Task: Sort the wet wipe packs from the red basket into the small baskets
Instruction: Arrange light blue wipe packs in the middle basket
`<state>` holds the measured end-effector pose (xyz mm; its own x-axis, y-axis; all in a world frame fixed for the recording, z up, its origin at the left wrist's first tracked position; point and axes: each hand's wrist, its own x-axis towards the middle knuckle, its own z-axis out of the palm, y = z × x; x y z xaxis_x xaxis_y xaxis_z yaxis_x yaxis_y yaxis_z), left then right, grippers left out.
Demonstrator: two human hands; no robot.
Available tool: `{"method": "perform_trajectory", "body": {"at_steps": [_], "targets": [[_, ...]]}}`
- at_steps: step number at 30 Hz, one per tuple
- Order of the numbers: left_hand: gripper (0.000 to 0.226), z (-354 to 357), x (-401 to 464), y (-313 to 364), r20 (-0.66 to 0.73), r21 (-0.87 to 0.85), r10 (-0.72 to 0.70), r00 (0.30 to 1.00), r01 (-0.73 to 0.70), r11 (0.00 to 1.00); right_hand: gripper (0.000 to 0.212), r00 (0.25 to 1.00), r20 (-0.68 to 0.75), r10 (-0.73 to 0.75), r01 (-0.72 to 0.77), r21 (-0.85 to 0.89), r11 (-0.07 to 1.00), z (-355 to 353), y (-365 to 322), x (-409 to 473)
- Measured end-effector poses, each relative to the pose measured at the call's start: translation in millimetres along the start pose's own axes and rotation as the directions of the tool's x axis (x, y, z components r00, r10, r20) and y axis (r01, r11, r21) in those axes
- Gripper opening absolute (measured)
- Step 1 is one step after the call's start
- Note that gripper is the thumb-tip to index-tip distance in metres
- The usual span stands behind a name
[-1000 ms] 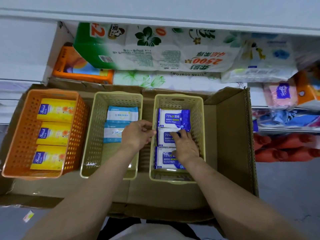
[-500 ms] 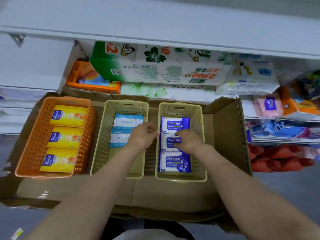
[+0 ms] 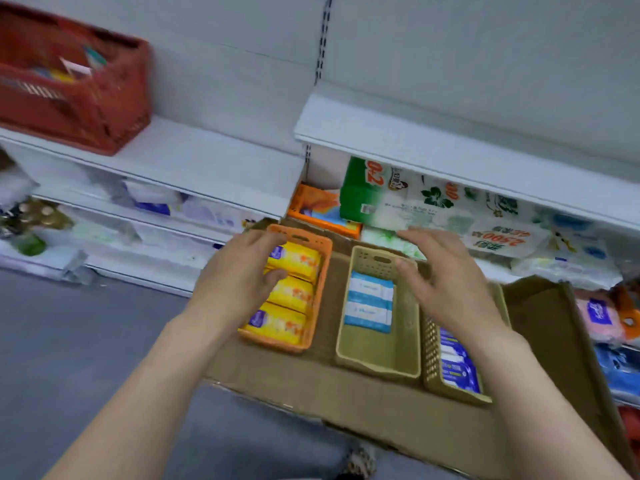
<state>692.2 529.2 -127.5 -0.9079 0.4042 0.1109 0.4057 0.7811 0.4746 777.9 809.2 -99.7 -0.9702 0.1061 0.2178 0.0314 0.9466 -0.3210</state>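
Observation:
The red basket [image 3: 86, 98] stands on a white shelf at the upper left, with packs inside it. Three small baskets sit in a cardboard tray [image 3: 346, 393]. The orange basket [image 3: 313, 306] holds yellow packs [image 3: 294, 261]. The middle beige basket [image 3: 377, 355] holds light blue packs [image 3: 369, 303]. The right beige basket [image 3: 431, 351] holds dark blue packs [image 3: 457, 365]. My left hand [image 3: 239, 275] hovers over the orange basket's left side, fingers relaxed, empty. My right hand [image 3: 446, 282] hovers above the two beige baskets, fingers spread, empty.
White shelves run along the wall. Tissue and paper packages [image 3: 433, 206] fill the shelf behind the tray, and an orange box [image 3: 318, 206] sits there too. More packaged goods lie on the right [image 3: 602, 317] and lower left shelves. Grey floor lies at the left.
Both hands lifted out of the beige baskets and now hover empty above them. The view swung left and up, bringing the red basket into sight.

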Motion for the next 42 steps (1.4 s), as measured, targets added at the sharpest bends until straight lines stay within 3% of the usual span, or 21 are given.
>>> {"method": "perform_trajectory", "body": {"at_steps": [9, 19, 27, 34, 37, 42], "targets": [[0.042, -134.0, -91.3, -205.8, -0.160, 0.085, -0.173, 0.972, 0.189, 0.978, 0.042, 0.988, 0.028, -0.155, 0.149, 0.145, 0.978, 90.6, -219.9, 42.9], [0.041, -233.0, -38.8, -356.5, -0.289, 0.080, -0.187, 0.939, 0.218, 0.973, 0.037, 0.959, 0.040, -0.281, 0.266, 0.219, 0.939, 184.8, -370.9, 167.8], [0.041, -322.0, 53.1, -480.0, -0.224, 0.183, -0.195, 0.955, 0.237, 0.954, 0.038, 0.973, -0.008, -0.231, 0.219, 0.347, 0.912, 237.5, -488.2, 308.2], [0.042, -334.3, 165.8, -567.5, -0.202, 0.106, -0.161, 0.966, 0.185, 0.977, 0.037, 0.983, -0.046, -0.179, 0.183, 0.384, 0.905, 262.8, -532.4, 411.7], [0.042, -333.5, 223.9, -600.5, -0.206, 0.067, -0.106, 0.973, 0.122, 0.990, 0.036, 0.989, -0.055, -0.139, 0.150, 0.358, 0.922, 284.8, -542.3, 456.5], [0.039, -330.5, 321.5, -650.9, -0.150, -0.023, 0.013, 0.989, -0.017, 1.000, 0.038, 0.997, 0.059, -0.047, 0.031, 0.249, 0.968, 329.8, -560.2, 544.1]]}}
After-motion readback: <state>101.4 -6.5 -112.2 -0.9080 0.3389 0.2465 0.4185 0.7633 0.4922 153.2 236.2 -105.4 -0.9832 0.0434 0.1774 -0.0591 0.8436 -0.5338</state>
